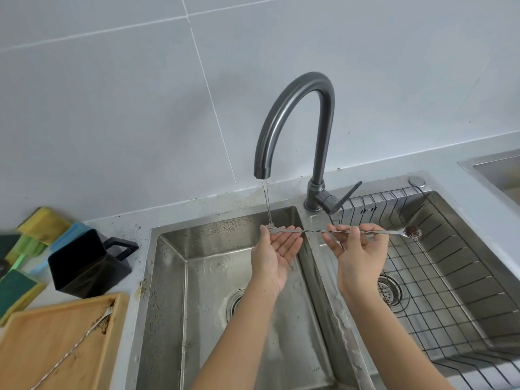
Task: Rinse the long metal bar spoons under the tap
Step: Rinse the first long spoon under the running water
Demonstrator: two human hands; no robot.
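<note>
A long twisted metal bar spoon (pixel 312 231) lies level across both hands over the double sink. My right hand (pixel 358 253) pinches its shaft; the bowl at the far right end (pixel 412 232) is caked with brown grounds. My left hand (pixel 277 249) is palm up, fingers apart, under the spoon's left end, which sits in the thin water stream (pixel 267 201) from the dark grey tap (pixel 295 114). A second bar spoon (pixel 76 350) lies on the wooden tray at lower left, with brown residue near its bowl.
The left basin (pixel 174 277) is wet, with its drain partly hidden by my left forearm. The right basin holds a wire rack (pixel 439 280) and a strainer (pixel 389 289). A black jug (pixel 87 263), sponges (pixel 25 249) and the wooden tray (pixel 42 333) sit on the left counter.
</note>
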